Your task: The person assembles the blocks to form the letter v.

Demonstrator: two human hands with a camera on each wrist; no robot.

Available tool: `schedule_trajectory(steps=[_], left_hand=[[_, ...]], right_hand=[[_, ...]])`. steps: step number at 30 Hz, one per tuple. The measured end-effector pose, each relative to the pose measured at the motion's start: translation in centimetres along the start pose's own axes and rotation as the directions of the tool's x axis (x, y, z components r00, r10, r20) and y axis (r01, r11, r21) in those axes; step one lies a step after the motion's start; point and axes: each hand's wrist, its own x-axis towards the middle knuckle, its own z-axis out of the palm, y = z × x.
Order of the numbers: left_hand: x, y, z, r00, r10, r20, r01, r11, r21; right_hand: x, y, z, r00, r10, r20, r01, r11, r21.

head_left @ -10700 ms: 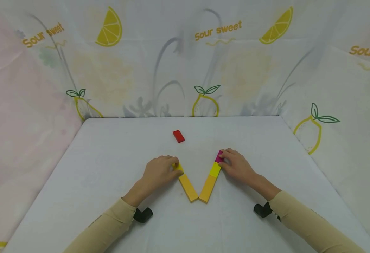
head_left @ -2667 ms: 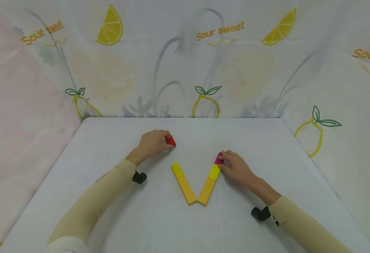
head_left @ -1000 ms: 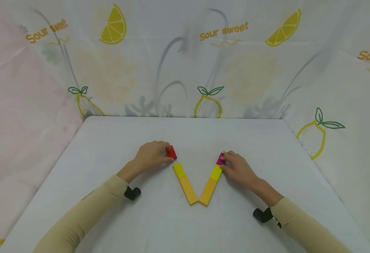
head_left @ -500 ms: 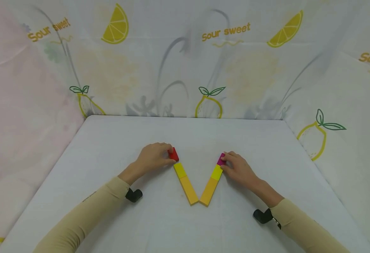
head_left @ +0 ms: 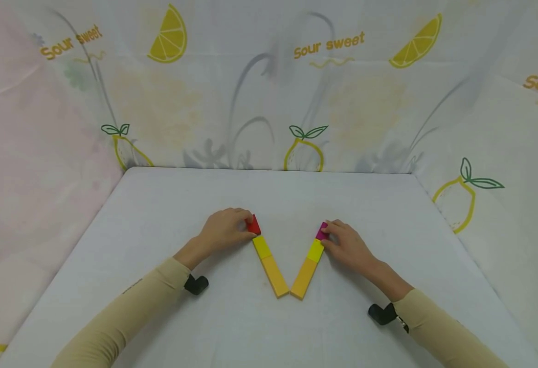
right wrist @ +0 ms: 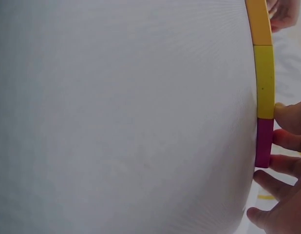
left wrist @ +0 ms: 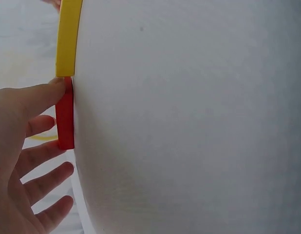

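Note:
Several flat blocks form a V on the white tabletop. Its left arm runs from an orange block [head_left: 274, 276] through a yellow block [head_left: 262, 247] to a red block [head_left: 253, 225]. My left hand [head_left: 224, 231] pinches that red block between thumb and fingers, its near end against the yellow one; the left wrist view shows the red block [left wrist: 65, 117] in line with yellow. On the right arm lie an orange block [head_left: 303, 278], a yellow block [head_left: 315, 251] and a purple block [head_left: 321, 231]. My right hand [head_left: 347, 245] holds the purple block, thumb by its joint with yellow.
The white tabletop [head_left: 195, 327] ends at the back against a printed lemon curtain [head_left: 232, 92]. A black wrist camera [head_left: 197, 284] hangs under the left forearm, another black wrist camera [head_left: 381, 314] under the right.
My left hand let go of the left yellow block, picked up the red block from the back and brought it nearer, down to the yellow block's end. My right hand stays on purple.

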Motion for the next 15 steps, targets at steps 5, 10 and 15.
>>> schedule_trajectory(steps=[5, 10, 15], left_hand=[[-0.16, 0.08, -0.05, 1.0, 0.009, -0.026, -0.008, 1.0, 0.005], [-0.23, 0.16, -0.03, 0.999, 0.002, -0.043, -0.002, 1.0, -0.008], [-0.42, 0.43, -0.08, 0.999, 0.001, -0.047, -0.002, 1.0, -0.014]], right_hand=[[0.0, -0.07, -0.04, 1.0, -0.001, 0.001, 0.001, 1.0, 0.007], [-0.02, -0.16, -0.07, 1.0, 0.004, 0.002, -0.004, 1.0, 0.007], [-0.02, -0.19, -0.09, 1.0, 0.012, 0.003, -0.012, 1.0, 0.0]])
